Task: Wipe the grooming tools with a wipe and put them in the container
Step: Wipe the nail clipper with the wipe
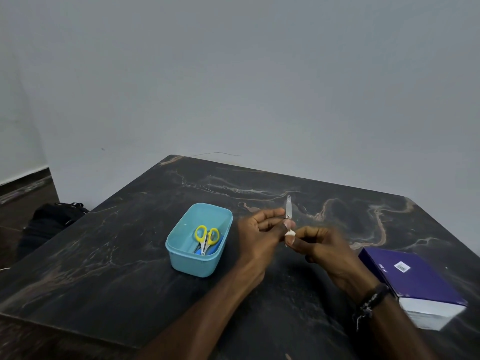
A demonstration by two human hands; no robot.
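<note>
My left hand (262, 229) pinches the lower end of a silver nail clipper (288, 207), which points upward above the dark table (117, 255). My right hand (319, 245) pinches a small white wipe (289, 233) right against the clipper's base and my left fingertips. To the left stands a light blue plastic container (179, 252). Inside it lie yellow-handled scissors (206, 236) on top of a blue tool (214, 246) that is partly hidden.
A purple box with a white side (415, 281) lies on the table near its right front edge. A dark bag (52, 219) sits on the floor beyond the table's left edge. A grey wall rises behind the table.
</note>
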